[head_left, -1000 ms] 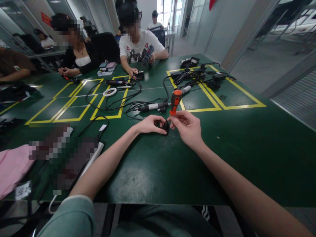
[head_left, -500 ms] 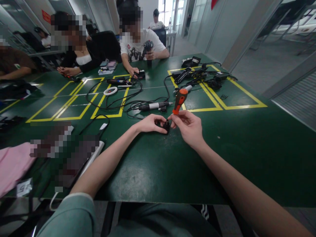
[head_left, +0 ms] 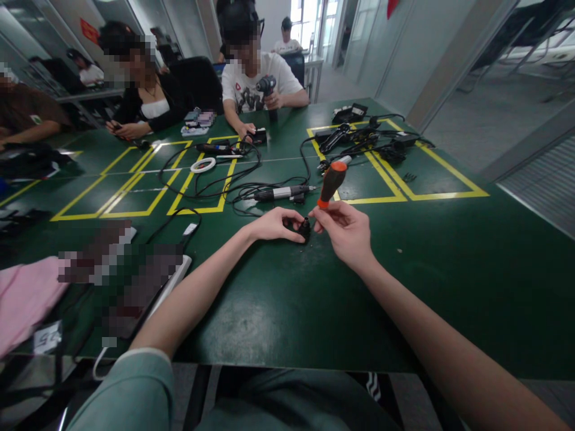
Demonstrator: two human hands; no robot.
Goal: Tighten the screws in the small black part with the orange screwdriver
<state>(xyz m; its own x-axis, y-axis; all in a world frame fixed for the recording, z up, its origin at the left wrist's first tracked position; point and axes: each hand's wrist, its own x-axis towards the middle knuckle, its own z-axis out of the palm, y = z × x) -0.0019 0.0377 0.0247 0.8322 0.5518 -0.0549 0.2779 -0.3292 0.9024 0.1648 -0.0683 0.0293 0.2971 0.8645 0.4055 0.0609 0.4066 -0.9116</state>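
My left hand [head_left: 279,225] rests on the green table with thumb and fingers closed around a small black part [head_left: 305,230], which stands on the tabletop. Just right of it, my right hand [head_left: 345,230] grips a screwdriver [head_left: 332,182] with an orange and dark grey handle. The handle leans up and to the right, its orange end on top. My fingers are low on it, and the shaft and tip are hidden by them. Fingertips of the right hand come close to the black part; whether they touch it I cannot tell.
A silver and black electric screwdriver [head_left: 283,193] with its cable lies beyond my hands. A white ring [head_left: 203,165] and a pile of black tools and cables [head_left: 359,136] lie farther back. Across the table a person holds a cordless drill [head_left: 268,90]. Phone-like devices [head_left: 153,284] lie left.
The screwdriver handle has tilted a little more to the right, and my right hand has shifted slightly right. My left hand keeps its hold on the black part.
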